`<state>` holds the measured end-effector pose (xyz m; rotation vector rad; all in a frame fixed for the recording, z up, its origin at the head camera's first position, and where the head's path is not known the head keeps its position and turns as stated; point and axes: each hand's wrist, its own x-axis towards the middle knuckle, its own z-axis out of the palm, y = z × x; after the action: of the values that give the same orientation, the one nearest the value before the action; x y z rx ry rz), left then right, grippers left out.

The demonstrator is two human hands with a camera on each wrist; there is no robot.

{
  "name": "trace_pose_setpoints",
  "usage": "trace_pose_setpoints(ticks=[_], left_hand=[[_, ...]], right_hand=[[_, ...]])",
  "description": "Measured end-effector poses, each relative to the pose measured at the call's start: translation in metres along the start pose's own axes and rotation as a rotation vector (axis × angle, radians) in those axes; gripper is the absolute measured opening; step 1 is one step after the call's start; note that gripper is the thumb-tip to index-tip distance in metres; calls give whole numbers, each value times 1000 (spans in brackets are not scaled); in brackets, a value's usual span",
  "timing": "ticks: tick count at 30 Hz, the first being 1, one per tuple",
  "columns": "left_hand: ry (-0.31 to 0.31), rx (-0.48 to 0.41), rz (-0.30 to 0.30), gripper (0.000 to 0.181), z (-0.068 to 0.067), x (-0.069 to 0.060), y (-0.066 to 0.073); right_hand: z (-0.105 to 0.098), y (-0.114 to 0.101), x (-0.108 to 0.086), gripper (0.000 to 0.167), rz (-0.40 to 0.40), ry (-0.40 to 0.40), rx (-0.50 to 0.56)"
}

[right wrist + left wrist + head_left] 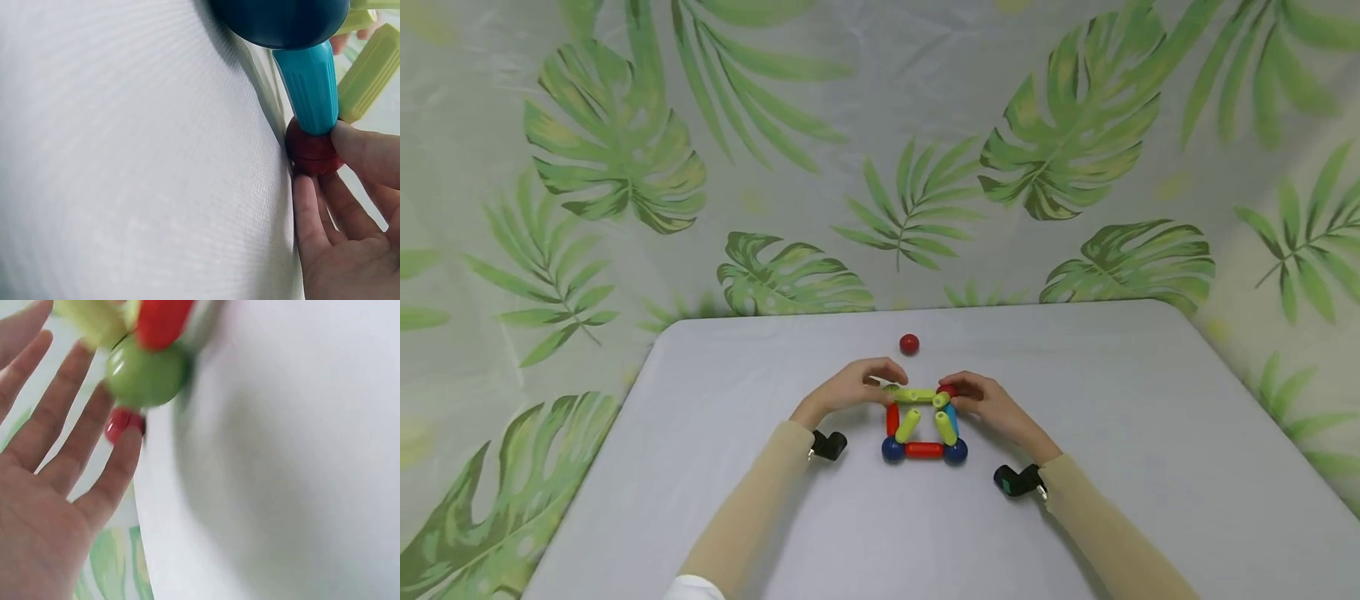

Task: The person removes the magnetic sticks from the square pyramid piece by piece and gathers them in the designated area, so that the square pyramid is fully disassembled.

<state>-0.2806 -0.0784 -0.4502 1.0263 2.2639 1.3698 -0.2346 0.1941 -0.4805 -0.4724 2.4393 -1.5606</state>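
A frame of balls and rods lies on the table: blue balls [893, 450] at the two front corners, a red rod [924, 451] between them, a yellow-green rod [917, 396] across the back. More yellow-green rods [946, 427] tilt up from the corners. My left hand [853, 385] is at the back-left corner, fingers extended beside the green ball [147, 374]; whether they all touch it I cannot tell. At the back-right corner, thumb and fingers of my right hand [992, 404] pinch the red ball [314, 149], which joins a light-blue rod [309, 87].
A loose red ball [909, 344] lies behind the frame, towards the far edge of the white table [760, 333]. A curtain [925, 108] with green leaves hangs beyond that edge. Each wrist carries a small black camera [830, 445].
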Motion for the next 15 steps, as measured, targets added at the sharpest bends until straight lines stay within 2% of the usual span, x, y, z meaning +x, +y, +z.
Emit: trace_pose_setpoints(ticks=[2,6,9,12,15], left_hand=[[-18,84,22,25,9,-3,4],[60,236,95,18,23,-1,7],[102,328,112,16,29,1,8],[133,401,114,17,31,3,9],[178,429,124,20,31,2,8]], right_hand=[[-3,1,0,32,-6,2,2],[-5,2,1,33,-26,-6,25],[-3,3,1,33,-27,-22,41],[-1,2,0,33,-21,-23,41],[0,0,-1,33,-23,-19,33]])
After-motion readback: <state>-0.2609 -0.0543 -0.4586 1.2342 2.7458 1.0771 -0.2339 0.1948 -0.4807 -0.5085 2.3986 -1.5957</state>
